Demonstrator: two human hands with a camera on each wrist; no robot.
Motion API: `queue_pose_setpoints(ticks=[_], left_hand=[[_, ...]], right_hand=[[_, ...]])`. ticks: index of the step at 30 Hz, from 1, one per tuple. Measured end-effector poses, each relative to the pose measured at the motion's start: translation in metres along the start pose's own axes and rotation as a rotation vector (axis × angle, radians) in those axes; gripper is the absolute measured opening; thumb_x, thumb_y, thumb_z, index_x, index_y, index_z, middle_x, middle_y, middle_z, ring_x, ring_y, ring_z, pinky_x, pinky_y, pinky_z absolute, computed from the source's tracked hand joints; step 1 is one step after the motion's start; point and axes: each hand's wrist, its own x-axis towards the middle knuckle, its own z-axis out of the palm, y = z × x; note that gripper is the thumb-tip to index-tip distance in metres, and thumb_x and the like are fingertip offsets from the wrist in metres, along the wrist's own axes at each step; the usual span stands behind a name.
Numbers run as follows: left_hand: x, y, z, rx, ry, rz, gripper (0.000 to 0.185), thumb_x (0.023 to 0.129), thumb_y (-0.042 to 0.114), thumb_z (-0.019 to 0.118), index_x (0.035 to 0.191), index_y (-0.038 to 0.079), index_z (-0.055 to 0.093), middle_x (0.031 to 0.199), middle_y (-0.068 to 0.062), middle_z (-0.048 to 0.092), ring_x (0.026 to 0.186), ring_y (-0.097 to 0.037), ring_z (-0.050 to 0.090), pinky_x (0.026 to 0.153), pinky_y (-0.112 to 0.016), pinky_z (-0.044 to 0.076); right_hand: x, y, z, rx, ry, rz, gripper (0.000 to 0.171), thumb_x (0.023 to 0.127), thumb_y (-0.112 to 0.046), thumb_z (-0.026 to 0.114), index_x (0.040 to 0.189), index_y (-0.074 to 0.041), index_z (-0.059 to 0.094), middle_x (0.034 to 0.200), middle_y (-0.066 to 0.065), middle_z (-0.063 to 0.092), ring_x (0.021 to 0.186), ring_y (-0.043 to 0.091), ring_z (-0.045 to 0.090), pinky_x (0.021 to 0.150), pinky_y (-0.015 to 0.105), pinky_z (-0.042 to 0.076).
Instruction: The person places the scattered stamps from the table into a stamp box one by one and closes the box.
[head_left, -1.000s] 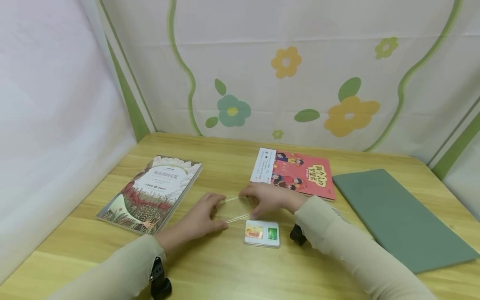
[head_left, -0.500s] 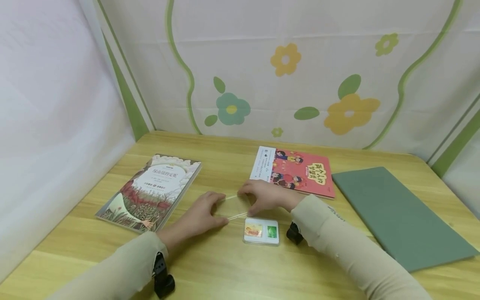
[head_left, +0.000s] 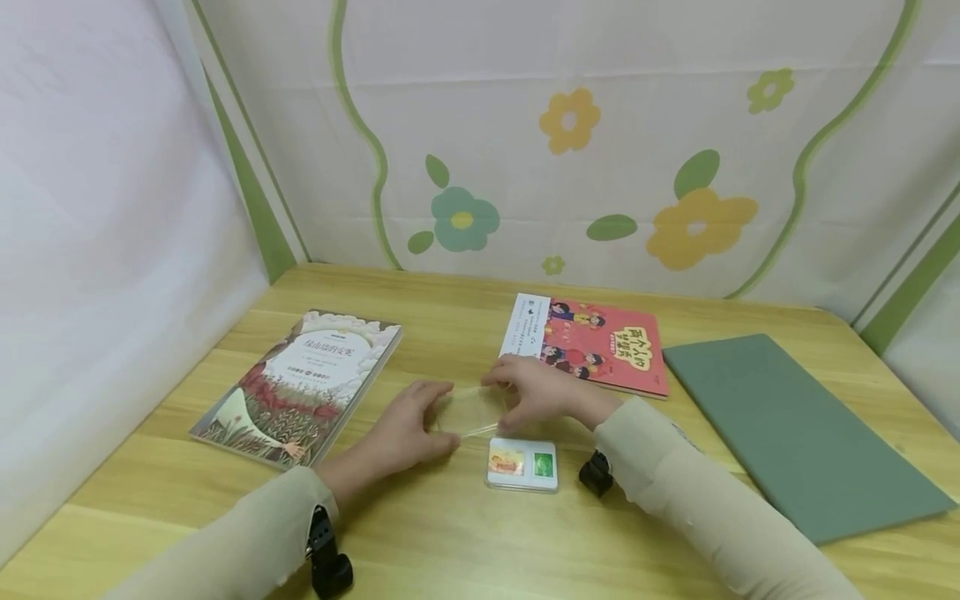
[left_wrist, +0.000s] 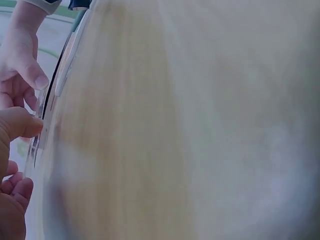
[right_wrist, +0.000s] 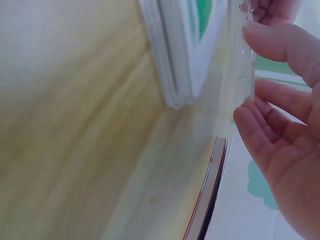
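Note:
A clear, flat plastic cover (head_left: pixel 472 411) spans the gap between my two hands, just above the table. My left hand (head_left: pixel 403 429) pinches its left end between thumb and fingers. At its right end, my right hand (head_left: pixel 542 390) grips the opposite edge the same way, as the right wrist view also shows with the thumb (right_wrist: pixel 267 40) on one side and fingers on the other. Directly in front of the cover lies a white rectangular case (head_left: pixel 522 465) bearing an orange-yellow picture and a green picture. The left wrist view catches the cover only edge-on.
A book with a grassy, cloudy cover (head_left: pixel 303 379) lies at the left. Behind my right hand is a red picture book (head_left: pixel 611 342). A grey-green flat board (head_left: pixel 806 433) covers the table's right part. Flower-printed cloth (head_left: pixel 510 100) walls off the wooden table (head_left: pixel 450 550).
The cover's tilt has shifted slightly, so its pale surface shows more than its edge lines. My right hand has moved a little; the left stays nearly still. The case and books lie unmoved.

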Motion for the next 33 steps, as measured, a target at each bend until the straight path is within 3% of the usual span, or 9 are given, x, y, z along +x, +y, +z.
queue_pose_setpoints(ticks=[6, 20, 29, 33], left_hand=[[-0.002, 0.005, 0.000, -0.026, 0.030, 0.071, 0.069, 0.070, 0.019, 0.079, 0.132, 0.007, 0.050, 0.123, -0.006, 0.052, 0.098, -0.019, 0.053, 0.084, -0.037, 0.047], [-0.012, 0.017, 0.008, -0.093, 0.027, 0.252, 0.066, 0.072, 0.014, 0.076, 0.132, 0.007, 0.049, 0.127, -0.004, 0.050, 0.103, -0.022, 0.054, 0.084, -0.036, 0.048], [-0.015, 0.023, 0.012, -0.138, -0.081, 0.243, 0.066, 0.074, 0.018, 0.075, 0.133, 0.010, 0.048, 0.129, -0.003, 0.049, 0.106, -0.020, 0.051, 0.086, -0.036, 0.047], [-0.016, 0.027, 0.014, -0.133, -0.098, 0.270, 0.065, 0.073, 0.019, 0.075, 0.132, 0.008, 0.049, 0.128, -0.003, 0.049, 0.104, -0.019, 0.051, 0.086, -0.036, 0.046]], right_hand=[[-0.017, 0.000, -0.002, 0.061, 0.070, -0.027, 0.059, 0.073, -0.021, 0.075, 0.127, -0.007, 0.055, 0.118, 0.007, 0.054, 0.102, 0.022, 0.057, 0.085, 0.033, 0.049], [-0.063, -0.003, 0.011, 0.156, 0.248, -0.014, 0.060, 0.073, -0.026, 0.077, 0.126, -0.008, 0.056, 0.118, 0.005, 0.054, 0.099, 0.023, 0.059, 0.081, 0.033, 0.050], [-0.081, -0.004, 0.023, 0.233, 0.293, 0.020, 0.058, 0.071, -0.023, 0.078, 0.122, -0.004, 0.058, 0.113, 0.008, 0.056, 0.097, 0.024, 0.058, 0.083, 0.030, 0.049], [-0.088, -0.004, 0.026, 0.229, 0.313, 0.017, 0.058, 0.070, -0.025, 0.079, 0.120, -0.004, 0.059, 0.110, 0.008, 0.057, 0.094, 0.021, 0.056, 0.083, 0.029, 0.049]])
